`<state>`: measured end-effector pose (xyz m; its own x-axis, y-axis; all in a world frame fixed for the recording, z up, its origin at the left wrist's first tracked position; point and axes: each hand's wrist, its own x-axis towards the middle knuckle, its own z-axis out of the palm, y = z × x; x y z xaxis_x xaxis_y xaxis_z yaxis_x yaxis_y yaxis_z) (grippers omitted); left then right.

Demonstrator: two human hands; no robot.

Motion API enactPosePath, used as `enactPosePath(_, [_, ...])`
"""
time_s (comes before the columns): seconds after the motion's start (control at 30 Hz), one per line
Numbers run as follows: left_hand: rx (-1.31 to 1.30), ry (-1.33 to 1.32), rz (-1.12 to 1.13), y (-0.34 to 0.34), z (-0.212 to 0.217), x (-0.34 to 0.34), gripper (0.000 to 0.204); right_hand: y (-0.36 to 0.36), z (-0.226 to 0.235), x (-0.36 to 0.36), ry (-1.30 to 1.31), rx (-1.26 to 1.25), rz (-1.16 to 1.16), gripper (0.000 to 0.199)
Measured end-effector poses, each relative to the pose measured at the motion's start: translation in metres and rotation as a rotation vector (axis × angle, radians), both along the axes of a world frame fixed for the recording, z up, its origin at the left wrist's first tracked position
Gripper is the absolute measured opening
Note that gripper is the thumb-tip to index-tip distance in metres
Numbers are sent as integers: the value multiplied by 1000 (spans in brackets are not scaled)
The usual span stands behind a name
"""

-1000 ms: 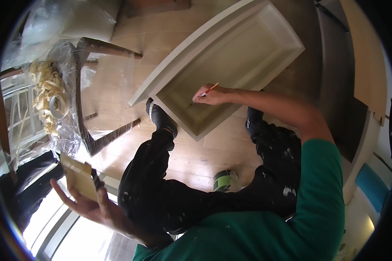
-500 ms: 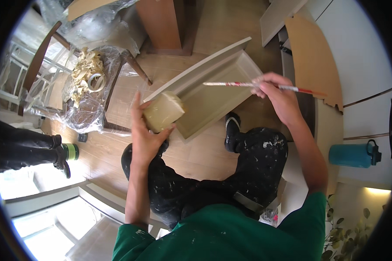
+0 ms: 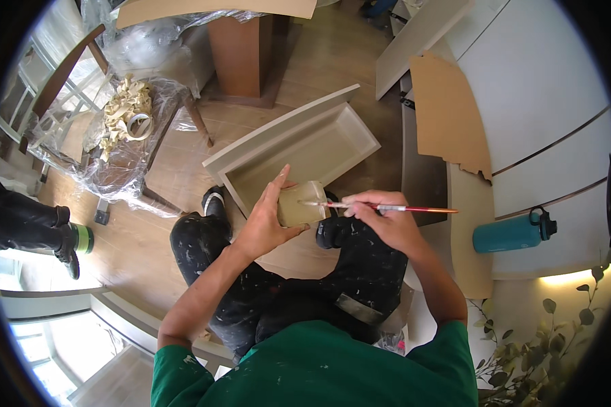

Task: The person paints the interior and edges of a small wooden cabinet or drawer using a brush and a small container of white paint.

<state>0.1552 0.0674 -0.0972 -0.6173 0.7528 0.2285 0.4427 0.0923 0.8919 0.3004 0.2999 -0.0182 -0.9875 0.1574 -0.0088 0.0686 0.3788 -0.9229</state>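
Observation:
My left hand [image 3: 256, 227] is closed round a pale translucent container [image 3: 293, 211] with beige paint-like stuff in it, fingers on the far side and thumb on the near side. In my right hand [image 3: 385, 222] I grip a thin paintbrush [image 3: 431, 209] with a red and white handle. The brush lies level, its tip pointing left at the container's mouth. Whether the bristles touch the contents I cannot tell. Just beyond my hands a light grey-beige drawer [image 3: 304, 150] rests at an angle on the wooden floor, its long front panel on the far left side.
To the left stands a plastic-wrapped chair [image 3: 157, 146] bearing crumpled masking tape [image 3: 125, 108] and a tape roll [image 3: 140, 127]. Another person's legs [image 3: 37, 220] are at the far left. On the right are torn cardboard [image 3: 448, 115], a blue bottle [image 3: 506, 234] and a leafy plant [image 3: 536, 356].
The brush tip has gone from over the drawer to the container. My hands have come closer together, nearer my knees. The whole view has shifted, too.

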Motion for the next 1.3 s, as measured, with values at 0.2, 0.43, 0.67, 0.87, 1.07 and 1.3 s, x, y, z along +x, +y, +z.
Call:
enactPosePath(0.2, [-7,-12,6,2,-2,0,124,-9,7,-6,67,102,51,17])
enactPosePath(0.43, [21,-17,26,-4,-2,-2,124,-5,21,-12,2,106,54,18])
enactPosePath(0.67, [117,-158,15,-8,1,-11,125,13,26,-12,131,34,70,18])
enactPosePath(0.87, [140,-202,25,-11,9,-14,125,24,34,-6,94,24,34,16])
enactPosePath(1.07, [112,-232,10,-12,12,-14,126,34,45,-3,74,123,69,16])
enactPosePath(1.3, [129,-271,17,-8,10,-13,126,33,39,-4,88,-10,76,21])
